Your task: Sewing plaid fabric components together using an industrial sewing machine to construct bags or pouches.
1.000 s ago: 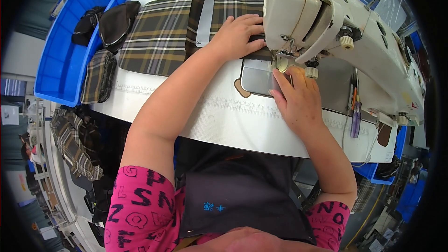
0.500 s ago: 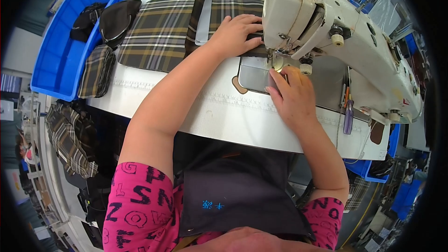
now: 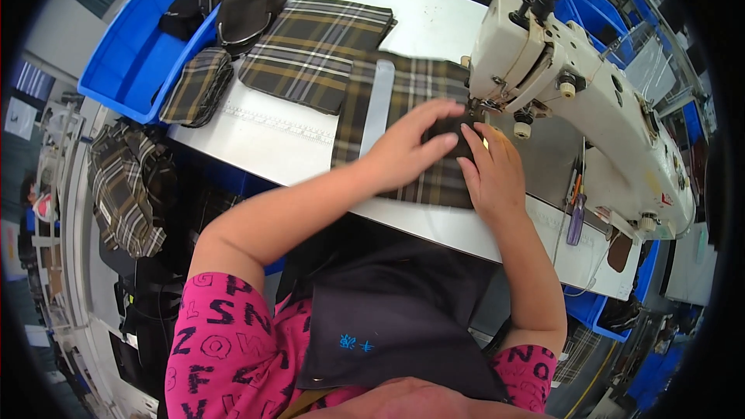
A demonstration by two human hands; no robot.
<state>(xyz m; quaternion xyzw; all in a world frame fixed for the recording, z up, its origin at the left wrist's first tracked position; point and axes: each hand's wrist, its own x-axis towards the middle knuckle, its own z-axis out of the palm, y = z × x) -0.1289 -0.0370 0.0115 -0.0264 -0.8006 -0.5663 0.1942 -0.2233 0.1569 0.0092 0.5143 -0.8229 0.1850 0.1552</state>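
A plaid fabric panel (image 3: 431, 174) in brown, black and white, blurred by motion, lies left of the sewing machine's needle area and reaches the table's front edge. A pale grey strip (image 3: 379, 105) lies lengthwise on it. My left hand (image 3: 403, 147) is over the panel, thumb and fingers spread, holding nothing that I can see. Close below the needle area, my right hand (image 3: 497, 174) rests at the panel's right edge with thumb and forefinger apart. The white sewing machine (image 3: 535, 54) stands right of the panel; my fingers partly hide its needle plate.
Another plaid piece (image 3: 322, 50) lies further left on the white table (image 3: 279, 147). Beside it are a dark pouch (image 3: 250, 19), a folded plaid stack (image 3: 199, 87) and a blue bin (image 3: 124, 62). A purple-handled screwdriver (image 3: 575, 221) lies right of my right hand.
The panel has come toward me, from beside the needle to over the front of the table. My left hand moved with it and lifted its fingers. My right hand stays near the needle.
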